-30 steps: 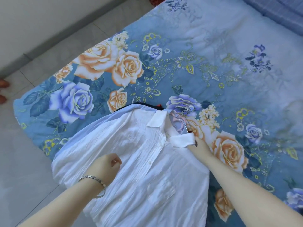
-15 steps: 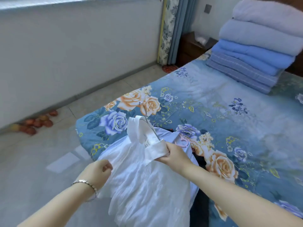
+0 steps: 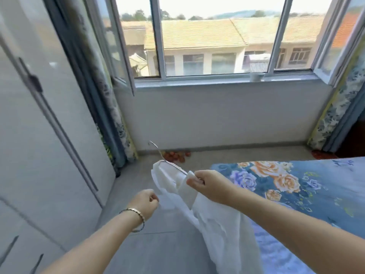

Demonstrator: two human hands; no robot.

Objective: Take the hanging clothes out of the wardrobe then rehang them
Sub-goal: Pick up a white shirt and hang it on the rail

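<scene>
Bedroom: wardrobe (image 3: pixel 29 135) at left, window (image 3: pixel 217 36) behind. The left hand (image 3: pixel 147 202) is curled at the white shirt (image 3: pixel 217 224) edge; its grip is unclear. The shirt hangs on a hanger (image 3: pixel 169 163) over the floor, its collar pinched by the right hand (image 3: pixel 211 184), beside the bed (image 3: pixel 316 194).

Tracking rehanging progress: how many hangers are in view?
1: a wire hanger inside the white shirt that the right hand grips, near the bed; others may be hidden.
</scene>
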